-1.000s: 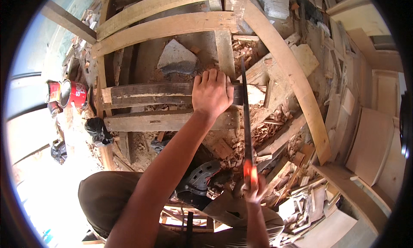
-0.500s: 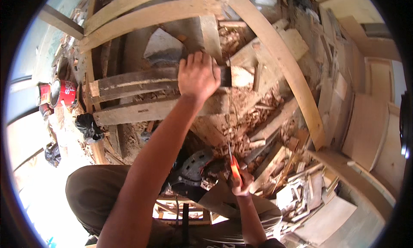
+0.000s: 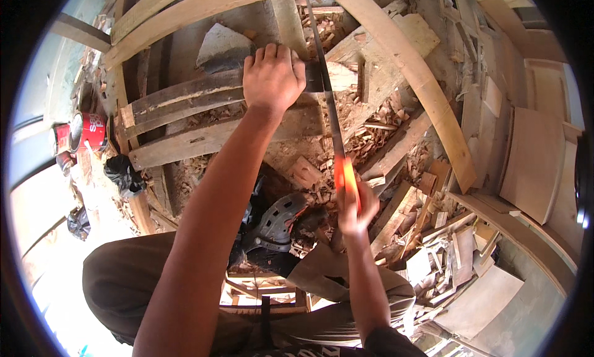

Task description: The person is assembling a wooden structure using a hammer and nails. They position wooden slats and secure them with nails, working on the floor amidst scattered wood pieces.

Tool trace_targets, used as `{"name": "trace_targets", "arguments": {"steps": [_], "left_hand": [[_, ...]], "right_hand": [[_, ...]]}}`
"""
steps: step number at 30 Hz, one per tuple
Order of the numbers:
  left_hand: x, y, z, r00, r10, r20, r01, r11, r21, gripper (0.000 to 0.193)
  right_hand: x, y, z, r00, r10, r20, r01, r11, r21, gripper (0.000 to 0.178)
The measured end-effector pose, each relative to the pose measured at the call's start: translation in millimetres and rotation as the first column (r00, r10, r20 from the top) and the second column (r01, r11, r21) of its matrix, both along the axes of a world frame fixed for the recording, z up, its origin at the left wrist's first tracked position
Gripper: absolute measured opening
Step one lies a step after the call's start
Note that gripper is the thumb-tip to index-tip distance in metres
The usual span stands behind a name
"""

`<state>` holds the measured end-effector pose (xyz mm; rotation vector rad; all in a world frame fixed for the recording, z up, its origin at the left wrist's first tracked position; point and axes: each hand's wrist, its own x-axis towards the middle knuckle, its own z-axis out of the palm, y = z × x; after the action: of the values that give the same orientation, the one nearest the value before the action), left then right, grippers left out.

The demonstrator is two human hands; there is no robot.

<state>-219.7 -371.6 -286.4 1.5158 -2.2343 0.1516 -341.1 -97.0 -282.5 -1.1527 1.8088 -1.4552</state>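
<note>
One dark, rough beam (image 3: 192,91) lies crosswise in front of the person, a pale streak running along its length and lighter wood showing at its left end. The left hand (image 3: 273,78) bears on it near the right end, fingers curled over the top. The right hand (image 3: 359,211) is closed around the bright orange handle (image 3: 346,177) of a saw, blurred there. Its long, narrow metal blade (image 3: 330,106) slants up past the beam's right end; whether the teeth touch the wood cannot be made out.

Nearer the person, a flat, pale board (image 3: 185,145) runs roughly alongside the beam. Beyond it sits an angular grey block (image 3: 224,42), coarse and stony in look. A long, smooth, tan plank (image 3: 421,78) sweeps down the right side, bowed in this view. Curled, splintery wood chips (image 3: 380,126) litter the ground, and thin, jagged offcuts (image 3: 451,258) pile up at the lower right. A grey shoe (image 3: 275,224) with round holes shows between the forearms. Crumpled, shiny black plastic (image 3: 124,174) lies at the left.

Near it, a cylindrical red can (image 3: 93,132) carries large pale lettering on its side, turned sideways. More pale lettering, cut off by the lower edge, marks the person's dark shirt (image 3: 390,343).
</note>
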Motion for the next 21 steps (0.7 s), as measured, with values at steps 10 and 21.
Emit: {"name": "trace_targets", "arguments": {"steps": [10, 21], "left_hand": [[3, 2, 6, 0.999, 0.023, -0.033, -0.022, 0.999, 0.037, 0.022], [2, -3, 6, 0.999, 0.032, -0.009, -0.031, 0.998, 0.049, 0.024]], "right_hand": [[10, 27, 6, 0.994, -0.107, 0.014, 0.106, 0.993, 0.054, 0.052], [3, 61, -4, 0.996, -0.077, -0.053, 0.084, 0.988, 0.131, 0.057]]}}
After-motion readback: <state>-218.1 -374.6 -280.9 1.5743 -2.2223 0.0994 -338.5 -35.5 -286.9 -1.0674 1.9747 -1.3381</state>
